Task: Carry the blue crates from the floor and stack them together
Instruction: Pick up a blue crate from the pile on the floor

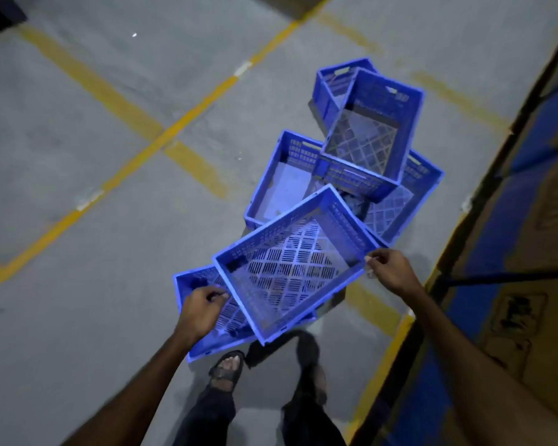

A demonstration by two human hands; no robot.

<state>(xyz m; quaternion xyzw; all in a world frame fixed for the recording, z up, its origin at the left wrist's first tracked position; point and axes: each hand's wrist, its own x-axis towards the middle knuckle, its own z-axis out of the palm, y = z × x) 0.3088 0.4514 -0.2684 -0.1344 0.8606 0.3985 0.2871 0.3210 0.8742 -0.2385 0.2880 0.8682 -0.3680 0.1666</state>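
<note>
Both hands hold one blue crate, the held crate point(290, 268), up off the floor and tilted, open side to the camera. On the left, the left hand point(200, 312) has its fingers curled in a closed grip at the crate's near-left rim. On the right, the right hand point(388, 268) pinches the crate's right corner, fingers curled round the rim.

Below the held crate and partly hidden by it, a second blue crate, the low crate point(200, 317), sits on the grey concrete floor point(78, 156) just ahead of the person's sandalled feet point(227, 368). Beyond the held crate a wide crate point(281, 185) rests on the floor, and a top crate point(372, 130) sits skewed across its far right part. Another blue crate edge shows to the right under the top crate; I cannot tell how it sits. A far crate point(335, 82) stands behind, touching or just beside the top crate.

Yellow painted lines point(149, 146) cross the floor to the left. Cardboard boxes point(529, 252) with blue markings run along the right edge.
</note>
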